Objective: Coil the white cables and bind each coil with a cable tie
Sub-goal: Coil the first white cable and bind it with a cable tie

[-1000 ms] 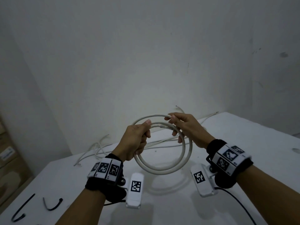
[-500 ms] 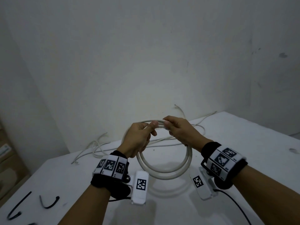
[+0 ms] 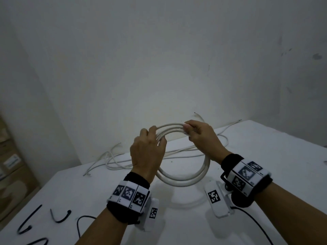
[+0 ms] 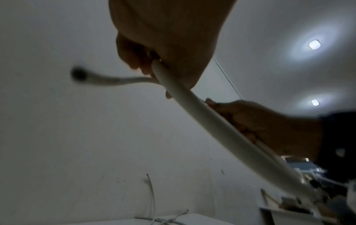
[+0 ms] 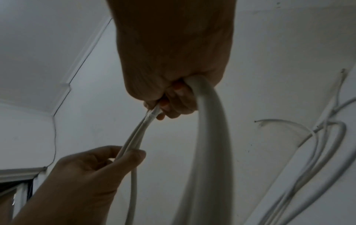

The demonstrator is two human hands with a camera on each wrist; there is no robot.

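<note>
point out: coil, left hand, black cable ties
coil (image 3: 185, 180), head view, bottom arc of the loops.
left hand (image 3: 146, 152), head view, back of the hand gripping the coil.
black cable ties (image 3: 61, 217), head view, curved middle of one tie on the table, near left.

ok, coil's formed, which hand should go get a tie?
Probably the left hand: the black cable ties lie on the table at its near-left. The right hand grips the top of the white coil and could likely hold it alone.
</note>
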